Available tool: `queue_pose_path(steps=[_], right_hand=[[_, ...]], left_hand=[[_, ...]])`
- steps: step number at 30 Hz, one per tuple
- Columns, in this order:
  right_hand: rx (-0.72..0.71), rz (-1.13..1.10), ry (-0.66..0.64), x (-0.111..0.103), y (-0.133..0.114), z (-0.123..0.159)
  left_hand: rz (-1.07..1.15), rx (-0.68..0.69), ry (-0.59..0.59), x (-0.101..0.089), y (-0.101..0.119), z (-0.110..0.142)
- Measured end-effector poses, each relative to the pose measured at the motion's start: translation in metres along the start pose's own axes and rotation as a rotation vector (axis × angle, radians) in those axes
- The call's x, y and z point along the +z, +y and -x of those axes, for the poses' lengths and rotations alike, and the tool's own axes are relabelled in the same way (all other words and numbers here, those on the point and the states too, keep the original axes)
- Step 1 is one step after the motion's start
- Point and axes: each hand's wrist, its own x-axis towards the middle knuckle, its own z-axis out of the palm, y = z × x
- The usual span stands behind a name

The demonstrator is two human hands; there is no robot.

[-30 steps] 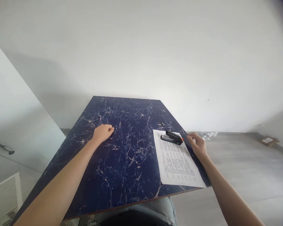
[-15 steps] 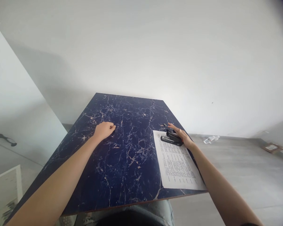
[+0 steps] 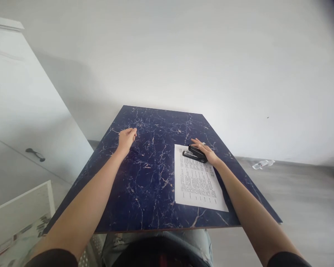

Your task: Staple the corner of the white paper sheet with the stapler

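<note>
My left hand [image 3: 127,137] is over the left part of the dark blue marbled table [image 3: 147,178], its fingers curled together. I see nothing in it. At the right, my right hand [image 3: 207,151] rests with fingers stretched out along a black stapler [image 3: 194,154], touching its far side and rear end; the thumb is hidden. The stapler lies on its side across the top of a printed sheet of paper [image 3: 196,185]. Part of the sheet's right side is under my hand and wrist. A tiny pale item [image 3: 204,143] shows beside the right fingers, too small to name.
A white cabinet [image 3: 25,104] with a dark handle [image 3: 35,154] stands at the left. Behind the table rises a pale wall [image 3: 178,66]. A clear plastic bottle [image 3: 263,164] lies on the grey floor [image 3: 294,196] at the right. A white-framed panel [image 3: 49,198] is low at the left.
The sheet and stapler have shifted left, away from the table's right edge, together with my right hand. My left hand has moved farther toward the back of the table. The view has turned slightly.
</note>
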Motion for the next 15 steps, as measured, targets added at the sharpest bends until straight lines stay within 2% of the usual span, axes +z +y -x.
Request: queue_pose_path(steps=[4,10,12,15], right_hand=[[-0.057,-0.015,-0.041,0.043,-0.020,-0.022],[-0.071,0.019,-0.102,0.132,-0.069,-0.067],[-0.080,0.026,-0.126,0.162,-0.086,-0.081],[-0.097,0.015,-0.158,0.199,-0.107,-0.098]], left_hand=[[0.076,-0.072,0.008,-0.017,-0.013,-0.010],[0.340,-0.187,0.013,-0.018,-0.018,-0.015],[0.448,-0.232,0.068,-0.031,-0.018,-0.023],[0.586,-0.279,0.110,-0.066,-0.019,-0.035]])
